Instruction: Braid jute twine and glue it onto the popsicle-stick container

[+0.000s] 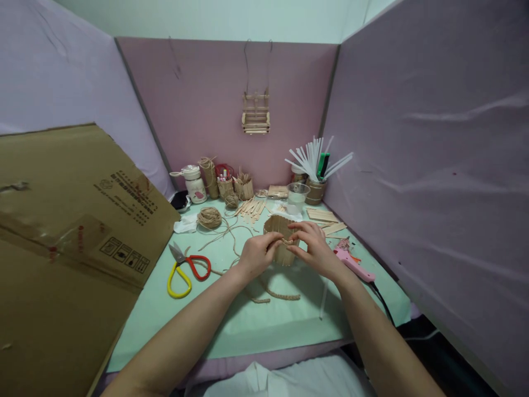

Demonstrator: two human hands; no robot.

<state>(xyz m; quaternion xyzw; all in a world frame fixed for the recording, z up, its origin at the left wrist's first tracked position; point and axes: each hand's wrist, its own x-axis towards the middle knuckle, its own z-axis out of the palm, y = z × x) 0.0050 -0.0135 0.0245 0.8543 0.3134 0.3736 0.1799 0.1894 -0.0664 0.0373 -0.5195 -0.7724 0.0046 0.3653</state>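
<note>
A round cup of upright wooden craft sticks stands on the green tabletop in front of me. At its near side, my left hand and my right hand pinch a short piece of twine between their fingertips. The right fingers also reach over the cup's rim; whether they press on it is hard to see. Braided twine lengths lie below the hands. Beside my right forearm rests a pink glue gun, and a white stick lies near it.
Red-and-yellow scissors lie at left, near a leaning cardboard box. Behind are a twine ball, loose craft sticks, a clear plastic cup and a holder of white sticks. A small wooden swing hangs on the back panel.
</note>
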